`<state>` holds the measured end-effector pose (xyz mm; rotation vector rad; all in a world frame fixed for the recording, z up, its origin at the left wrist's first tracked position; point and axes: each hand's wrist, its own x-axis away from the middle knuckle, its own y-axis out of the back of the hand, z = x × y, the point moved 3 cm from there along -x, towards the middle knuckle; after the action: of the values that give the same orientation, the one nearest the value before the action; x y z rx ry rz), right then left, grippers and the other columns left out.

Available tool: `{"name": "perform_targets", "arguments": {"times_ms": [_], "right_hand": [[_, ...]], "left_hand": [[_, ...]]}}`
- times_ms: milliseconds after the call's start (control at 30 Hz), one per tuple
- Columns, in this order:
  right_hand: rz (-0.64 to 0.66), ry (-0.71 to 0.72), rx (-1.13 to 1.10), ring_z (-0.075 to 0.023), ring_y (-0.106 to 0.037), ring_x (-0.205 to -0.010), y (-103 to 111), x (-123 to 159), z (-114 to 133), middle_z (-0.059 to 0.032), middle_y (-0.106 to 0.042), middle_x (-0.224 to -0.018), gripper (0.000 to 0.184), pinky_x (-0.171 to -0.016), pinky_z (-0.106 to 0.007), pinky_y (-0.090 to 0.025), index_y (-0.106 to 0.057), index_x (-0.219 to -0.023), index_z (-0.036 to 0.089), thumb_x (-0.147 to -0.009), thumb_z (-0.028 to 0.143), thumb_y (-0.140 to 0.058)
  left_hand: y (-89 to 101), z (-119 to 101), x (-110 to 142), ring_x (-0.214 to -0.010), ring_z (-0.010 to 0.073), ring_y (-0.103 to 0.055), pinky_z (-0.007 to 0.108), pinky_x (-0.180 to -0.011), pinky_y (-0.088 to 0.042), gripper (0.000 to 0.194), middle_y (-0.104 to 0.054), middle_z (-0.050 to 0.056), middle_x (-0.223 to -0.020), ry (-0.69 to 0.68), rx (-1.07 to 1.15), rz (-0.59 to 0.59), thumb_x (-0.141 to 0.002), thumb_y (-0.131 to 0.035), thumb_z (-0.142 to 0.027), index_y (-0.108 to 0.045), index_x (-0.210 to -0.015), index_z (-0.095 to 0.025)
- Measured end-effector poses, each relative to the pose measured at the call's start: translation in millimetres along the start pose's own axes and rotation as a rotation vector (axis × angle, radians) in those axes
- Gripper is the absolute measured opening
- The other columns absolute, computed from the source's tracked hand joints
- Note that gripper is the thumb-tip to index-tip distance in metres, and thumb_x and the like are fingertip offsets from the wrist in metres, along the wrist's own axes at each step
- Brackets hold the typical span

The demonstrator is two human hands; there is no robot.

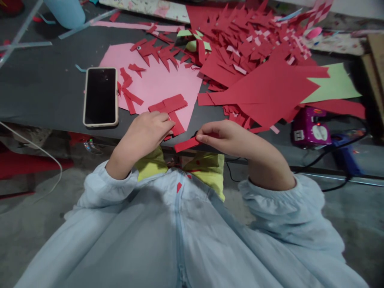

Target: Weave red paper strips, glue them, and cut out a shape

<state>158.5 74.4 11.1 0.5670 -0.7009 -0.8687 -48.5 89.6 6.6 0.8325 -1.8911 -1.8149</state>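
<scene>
My right hand (pixel 223 138) pinches a narrow red paper strip (pixel 186 144) between thumb and fingers, just over the table's near edge. Something small and dark shows beside those fingertips, too hidden to name. My left hand (pixel 151 130) is closed, its fingers curled together against a pile of red paper strips (pixel 174 103); what they grip, if anything, is hidden. Those strips lie on a pink paper sheet (pixel 159 82). Farther up the sheet sits a red folded-paper figure with a googly eye (pixel 145 50).
A phone (pixel 101 97) lies left of the pink sheet. Large red paper cutouts (pixel 267 90) and a heap of folded red pieces (pixel 249 36) cover the right side. A purple box (pixel 310 128) with a black cable and a blue tool (pixel 345 154) stand at the right edge.
</scene>
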Motion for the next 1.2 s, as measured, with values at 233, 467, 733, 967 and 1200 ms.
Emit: {"name": "perform_targets", "arguments": {"times_ms": [233, 467, 733, 967, 1200], "right_hand": [[-0.008, 0.010, -0.047, -0.0123, -0.037, -0.058, 1.1, -5.2, 1.4, 0.0020, -0.042, -0.058, 0.032, -0.056, -0.029, -0.029, -0.051, -0.065, 0.020, -0.086, 0.042, -0.047], [-0.008, 0.040, -0.106, -0.0111, -0.032, -0.056, 2.7, -7.4, 10.2, 0.0035, -0.036, -0.056, 0.036, -0.055, -0.029, -0.026, -0.046, -0.060, 0.021, -0.087, 0.044, -0.049], [0.017, 0.045, -0.273, -0.0108, -0.035, -0.057, -4.5, -2.5, 11.6, 0.0034, -0.039, -0.059, 0.038, -0.054, -0.027, -0.028, -0.052, -0.066, 0.019, -0.089, 0.049, -0.052], [0.000, 0.150, -0.432, -0.0169, -0.057, -0.074, -12.0, 1.0, 27.9, -0.0044, -0.063, -0.079, 0.033, -0.070, -0.030, -0.045, -0.062, -0.075, 0.019, -0.089, 0.049, -0.057], [-0.096, 0.045, -0.191, -0.0167, -0.056, -0.067, -8.6, -1.5, 16.6, -0.0060, -0.067, -0.076, 0.027, -0.065, -0.030, -0.041, -0.067, -0.074, 0.017, -0.085, 0.040, -0.057]], "left_hand": [[-3.4, 2.1, 1.5, -0.077, 0.0214, -0.064, 0.034, -0.065, -0.041, 0.025, -0.069, 0.006, -0.083, 0.016, 0.023, -0.068, -0.098, -0.047, -0.021, -0.071, -0.091, -0.016], [-1.7, 3.0, 6.0, -0.082, 0.0232, -0.064, 0.035, -0.070, -0.045, 0.023, -0.070, 0.007, -0.089, 0.052, 0.060, -0.048, -0.096, -0.049, -0.022, -0.070, -0.100, -0.015], [7.8, -17.5, 33.4, -0.103, 0.0246, -0.060, 0.039, -0.092, -0.049, 0.046, -0.068, 0.009, -0.109, 0.133, 0.353, -0.378, -0.088, -0.066, -0.049, -0.065, -0.122, -0.018], [-3.9, -46.2, 49.4, -0.097, 0.0170, -0.066, 0.032, -0.089, -0.054, 0.027, -0.075, 0.004, -0.106, 0.334, 0.665, -0.523, -0.088, -0.065, -0.025, -0.067, -0.115, -0.022], [5.4, -31.9, 60.3, -0.086, 0.0158, -0.068, 0.030, -0.086, -0.054, 0.027, -0.076, 0.003, -0.101, 0.431, 0.683, -0.263, -0.087, -0.064, -0.033, -0.071, -0.111, -0.022]]}}
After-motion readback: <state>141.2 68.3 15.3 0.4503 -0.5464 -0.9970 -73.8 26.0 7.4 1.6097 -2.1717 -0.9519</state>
